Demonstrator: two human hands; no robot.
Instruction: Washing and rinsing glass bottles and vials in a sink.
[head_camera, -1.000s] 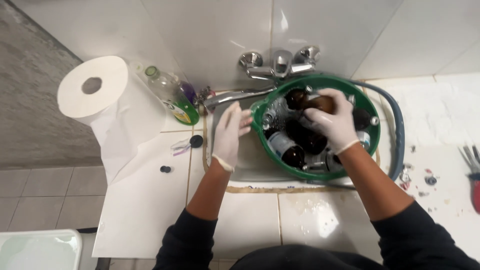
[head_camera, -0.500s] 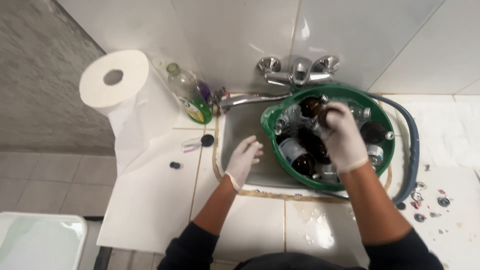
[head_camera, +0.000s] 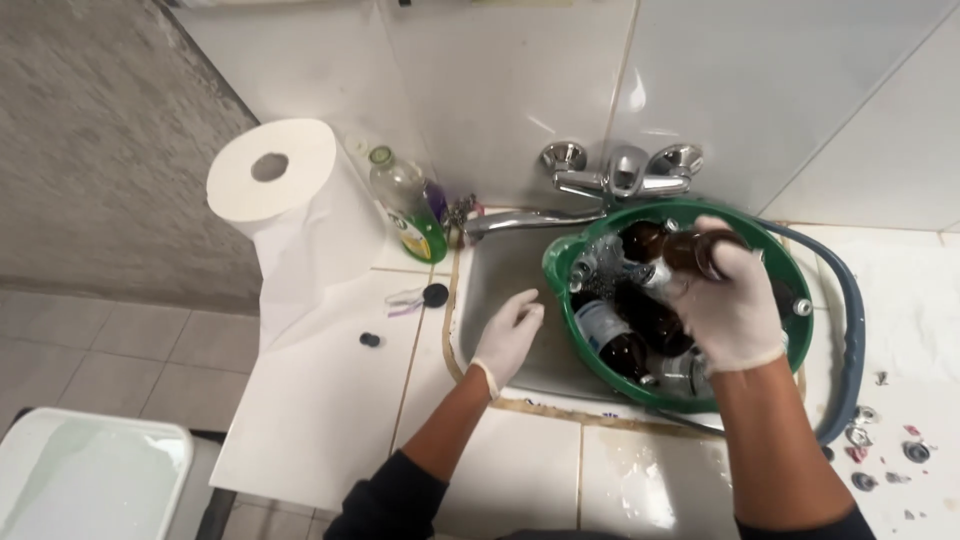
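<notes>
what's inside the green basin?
The green basin holds several brown bottles in water. The right hand grips one bottle above it, hiding what lies beneath.

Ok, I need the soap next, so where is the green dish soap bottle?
The dish soap bottle stands at the back left of the sink, between the paper towel roll and the tap.
</notes>
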